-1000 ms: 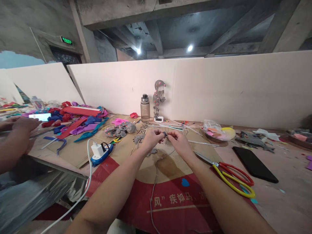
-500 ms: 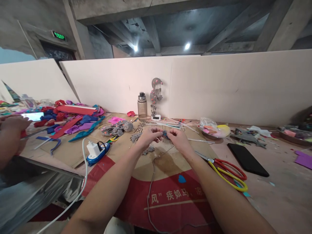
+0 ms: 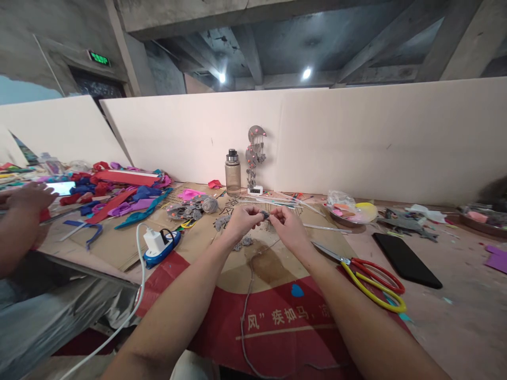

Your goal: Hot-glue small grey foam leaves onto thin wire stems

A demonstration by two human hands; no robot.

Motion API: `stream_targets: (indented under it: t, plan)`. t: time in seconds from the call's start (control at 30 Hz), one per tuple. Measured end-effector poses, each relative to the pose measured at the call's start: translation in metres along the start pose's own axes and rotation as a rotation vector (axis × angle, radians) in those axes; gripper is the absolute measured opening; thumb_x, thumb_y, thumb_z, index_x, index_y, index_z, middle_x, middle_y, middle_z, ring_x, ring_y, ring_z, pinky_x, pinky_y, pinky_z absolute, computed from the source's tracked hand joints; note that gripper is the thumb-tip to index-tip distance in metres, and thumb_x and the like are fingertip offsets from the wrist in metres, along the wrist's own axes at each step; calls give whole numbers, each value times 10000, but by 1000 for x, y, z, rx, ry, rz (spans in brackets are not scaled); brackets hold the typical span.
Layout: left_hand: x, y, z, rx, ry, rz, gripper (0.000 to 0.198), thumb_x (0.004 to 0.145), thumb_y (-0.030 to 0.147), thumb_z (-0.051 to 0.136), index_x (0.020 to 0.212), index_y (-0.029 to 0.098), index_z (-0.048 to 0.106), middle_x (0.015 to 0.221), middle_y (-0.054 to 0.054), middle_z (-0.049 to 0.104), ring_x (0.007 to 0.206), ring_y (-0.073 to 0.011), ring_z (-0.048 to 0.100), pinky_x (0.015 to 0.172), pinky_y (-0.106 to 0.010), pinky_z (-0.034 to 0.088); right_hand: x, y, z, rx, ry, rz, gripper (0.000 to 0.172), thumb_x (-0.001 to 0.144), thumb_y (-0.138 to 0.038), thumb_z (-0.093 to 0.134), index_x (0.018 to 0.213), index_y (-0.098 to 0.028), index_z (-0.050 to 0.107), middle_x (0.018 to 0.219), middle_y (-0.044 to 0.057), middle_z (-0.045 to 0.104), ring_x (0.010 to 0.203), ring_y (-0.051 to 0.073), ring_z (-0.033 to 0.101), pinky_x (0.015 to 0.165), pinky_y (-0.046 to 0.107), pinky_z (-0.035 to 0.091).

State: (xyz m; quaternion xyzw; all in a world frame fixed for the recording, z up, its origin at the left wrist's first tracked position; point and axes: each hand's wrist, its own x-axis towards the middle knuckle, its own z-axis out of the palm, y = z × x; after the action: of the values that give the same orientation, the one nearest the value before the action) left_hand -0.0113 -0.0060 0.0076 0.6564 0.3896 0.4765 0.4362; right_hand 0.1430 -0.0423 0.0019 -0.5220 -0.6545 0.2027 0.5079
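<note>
My left hand (image 3: 246,221) is closed in a pinch on a small dark grey piece (image 3: 265,215), too small to make out in detail. Against the piece's other side, my right hand (image 3: 285,224) presses its thumb and fingers together. A strand of grey yarn (image 3: 251,279) runs from below my hands down over the cardboard. Just under my left hand lie fluffy grey bits (image 3: 243,243). A grey yarn ball (image 3: 209,204) rests beside a heap of grey pieces with pink beads (image 3: 186,210), further left.
Red-and-yellow-handled scissors (image 3: 372,279) and a black phone (image 3: 407,259) lie to the right. A bottle (image 3: 233,174) and a grey moon-shaped hanging ornament (image 3: 256,148) stand behind. Left are a power strip (image 3: 162,250), coloured fabric (image 3: 119,195) and another person's hand (image 3: 31,199).
The small piece between my fingertips has turned, and my fingers have come closer together. The view has shifted slightly. The other person's hand has risen a little over their bright screen.
</note>
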Motion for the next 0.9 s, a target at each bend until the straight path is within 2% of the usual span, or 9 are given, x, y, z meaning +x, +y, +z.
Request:
stream_targets:
  t: [0.3,0.4,0.5,0.6,0.63,0.67,0.77,0.8,0.9]
  plan:
    - [7,-11,-3,-79,174,51,166,662,312,661,651,154,609,551,19,558,495,-81,445,477,-213,330,-11,-7,9,-31,-95,-47,164,840,-315,476,773,-197,570,704,1,601,656,152,514,637,278,367]
    - [9,-12,-4,-206,216,52,187,649,319,690,686,153,613,566,17,562,511,-82,458,476,-210,325,-16,-9,15,-46,-164,-100,174,867,-287,463,820,-195,603,747,6,638,681,148,539,659,275,381]
    - [11,-8,-7,-393,254,27,238,599,326,743,694,153,609,579,31,539,506,-65,435,462,-197,297,-15,-11,13,-81,-306,-179,224,886,-280,454,805,-190,643,799,20,683,757,157,583,721,284,409]
    - [14,-3,-12,-605,270,18,279,553,303,782,708,158,602,595,54,493,502,-45,404,441,-180,257,-4,-2,0,-53,-399,-130,317,914,-342,420,769,-191,658,806,31,708,777,170,617,742,300,443]
    - [14,-2,-15,-667,268,23,286,547,288,788,718,159,598,607,58,488,502,-39,400,435,-173,247,1,5,-6,-41,-356,-82,336,920,-360,403,773,-193,655,799,37,709,757,173,623,724,303,453]
    - [15,-1,-17,-718,266,29,291,545,272,791,728,160,596,620,60,486,502,-34,399,430,-167,242,7,14,-14,-64,-244,-19,338,921,-366,386,783,-199,646,769,42,703,705,176,620,681,306,454]
    - [17,-1,-22,-807,260,39,295,551,240,797,752,155,599,644,62,492,487,-21,388,412,-156,231,19,49,-33,-328,67,-4,223,847,-378,544,695,-223,593,697,66,661,666,204,610,637,321,433]
    - [17,-2,-23,-821,257,38,296,554,237,800,757,152,602,646,62,494,482,-18,384,406,-154,229,21,62,-36,-368,98,11,231,806,-366,603,627,-230,552,631,67,628,645,211,608,620,321,428]
    - [18,-3,-23,-823,247,36,303,554,240,816,752,144,608,641,58,499,469,-15,372,395,-153,218,21,92,-35,-377,44,59,398,687,-371,716,466,-256,406,435,21,478,549,214,581,555,313,416]
